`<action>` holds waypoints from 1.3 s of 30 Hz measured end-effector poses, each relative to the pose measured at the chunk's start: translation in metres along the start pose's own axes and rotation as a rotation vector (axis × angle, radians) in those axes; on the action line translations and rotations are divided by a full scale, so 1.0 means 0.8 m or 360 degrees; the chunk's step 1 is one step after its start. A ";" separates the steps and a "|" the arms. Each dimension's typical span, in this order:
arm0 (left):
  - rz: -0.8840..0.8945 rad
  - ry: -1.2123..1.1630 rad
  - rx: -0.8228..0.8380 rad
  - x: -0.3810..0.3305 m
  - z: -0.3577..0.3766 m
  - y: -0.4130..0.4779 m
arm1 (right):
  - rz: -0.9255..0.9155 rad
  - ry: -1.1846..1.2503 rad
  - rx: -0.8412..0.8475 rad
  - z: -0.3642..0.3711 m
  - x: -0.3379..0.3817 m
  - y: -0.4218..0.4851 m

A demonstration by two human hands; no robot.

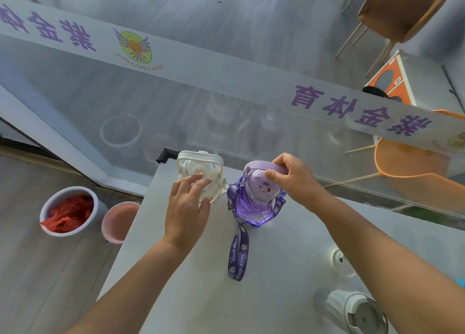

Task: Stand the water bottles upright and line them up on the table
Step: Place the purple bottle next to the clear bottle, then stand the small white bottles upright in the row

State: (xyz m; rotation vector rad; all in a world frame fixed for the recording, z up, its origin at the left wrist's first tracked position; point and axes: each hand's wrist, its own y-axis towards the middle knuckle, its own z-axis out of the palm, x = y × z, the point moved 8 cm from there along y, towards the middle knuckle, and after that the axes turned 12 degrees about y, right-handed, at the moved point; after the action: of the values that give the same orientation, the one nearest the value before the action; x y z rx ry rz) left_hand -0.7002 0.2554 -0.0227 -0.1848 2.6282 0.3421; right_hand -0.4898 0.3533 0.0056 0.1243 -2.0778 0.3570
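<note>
While both forearms reach out over the grey table (pixel 276 270), the nearest thing to the viewer is a white-capped clear bottle (pixel 357 311) at the lower right, whether standing or lying cannot be told, with a smaller clear bottle (pixel 341 260) just beyond it. Farther out stands the purple bottle (pixel 254 198), upright, with a cat face on its domed lid; its purple "Nice day" strap (pixel 237 255) trails from it toward the viewer across the table. The right hand (pixel 297 180) has its fingers (pixel 273 175) closed on the purple bottle's carry handle. Left of the purple bottle, the white clear bottle (pixel 198 172) stands upright near the table's far corner; the left hand (pixel 187 208) rests spread over its top, fingers loosely open. Off the table's left edge, on the floor, sit a pink bucket (pixel 118 223) and a white bucket (pixel 68 210) holding red plastic.
</note>
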 end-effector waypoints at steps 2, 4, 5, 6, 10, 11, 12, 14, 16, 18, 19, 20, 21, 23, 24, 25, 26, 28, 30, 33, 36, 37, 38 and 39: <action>0.0044 0.0000 0.0006 -0.003 0.001 0.000 | 0.0002 0.0037 -0.0023 -0.002 0.000 0.000; 0.0095 -0.0010 0.0005 -0.008 0.000 0.000 | 0.0000 0.0102 -0.0055 -0.004 0.001 -0.002; 0.0115 -0.0016 0.0005 -0.010 0.000 -0.001 | -0.0002 0.0126 -0.0072 -0.005 0.001 -0.004; 0.0135 -0.0022 0.0005 -0.011 -0.001 -0.001 | -0.0005 0.0138 -0.0087 -0.006 0.001 -0.005; 0.0223 -0.0045 0.0039 -0.020 0.001 0.001 | 0.0010 0.0161 -0.0119 -0.006 -0.013 -0.011; 0.0249 -0.0057 0.0037 -0.023 0.001 0.002 | 0.0032 0.0198 -0.0140 -0.005 -0.019 -0.012; 0.0266 -0.0069 0.0026 -0.026 0.000 0.003 | 0.0055 0.0231 -0.0170 -0.004 -0.024 -0.012; 0.0248 -0.0060 -0.0006 -0.026 -0.003 0.002 | 0.0089 0.0265 -0.0233 -0.002 -0.031 -0.012; 0.0162 0.0049 -0.0032 -0.016 -0.004 0.002 | 0.0088 0.0242 -0.0281 0.000 -0.036 -0.011; 0.0050 0.0184 0.0025 0.000 -0.001 0.002 | 0.0087 0.0228 -0.0300 0.001 -0.039 -0.012; 0.0017 0.0227 0.0072 0.007 0.002 0.002 | 0.0097 0.0252 -0.0285 0.003 -0.041 -0.012; 0.0016 0.0263 0.0111 0.014 0.005 0.003 | 0.0119 0.0268 -0.0260 0.005 -0.043 -0.013; 0.0045 0.0296 0.0138 0.019 0.008 0.004 | 0.0140 0.0223 -0.0241 0.008 -0.046 -0.014; 0.0130 0.0357 0.0177 0.026 0.013 0.007 | 0.0072 -0.0171 -0.0382 0.006 -0.045 -0.021; 0.0169 0.0388 0.0192 0.028 0.015 0.009 | -0.0036 -0.0381 -0.0526 0.004 -0.037 -0.028; 0.0209 0.0418 0.0198 0.029 0.016 0.011 | -0.0185 -0.0551 -0.0664 0.006 -0.024 -0.039; 0.0253 0.0444 0.0188 0.030 0.017 0.013 | -0.0346 -0.0668 -0.0759 0.011 -0.011 -0.049; 0.0341 0.0491 0.0132 0.028 0.016 0.019 | -0.0561 -0.0807 -0.0792 0.030 0.005 -0.065; 0.0419 0.0516 0.0073 0.026 0.012 0.025 | -0.0561 -0.0890 -0.0757 0.043 0.002 -0.068; 0.0498 0.0534 0.0026 0.029 0.008 0.032 | -0.0315 -0.0794 -0.0605 0.050 -0.017 -0.053; 0.0565 0.0523 0.0033 0.033 0.009 0.034 | -0.0146 -0.0840 -0.0410 0.062 -0.029 -0.039; 0.0582 0.0514 0.0036 0.034 0.010 0.035 | -0.0111 -0.0896 -0.0350 0.067 -0.032 -0.036; 0.0585 0.0491 0.0043 0.035 0.010 0.035 | -0.0084 -0.0942 -0.0298 0.071 -0.034 -0.033; 0.0572 0.0451 0.0049 0.037 0.011 0.036 | -0.0062 -0.0970 -0.0266 0.074 -0.034 -0.031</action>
State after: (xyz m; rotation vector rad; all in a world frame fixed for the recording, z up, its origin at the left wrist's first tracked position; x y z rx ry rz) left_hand -0.7278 0.2836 -0.0381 0.2736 2.9439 0.4203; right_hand -0.5192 0.3100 -0.0410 0.1903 -2.6918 0.1238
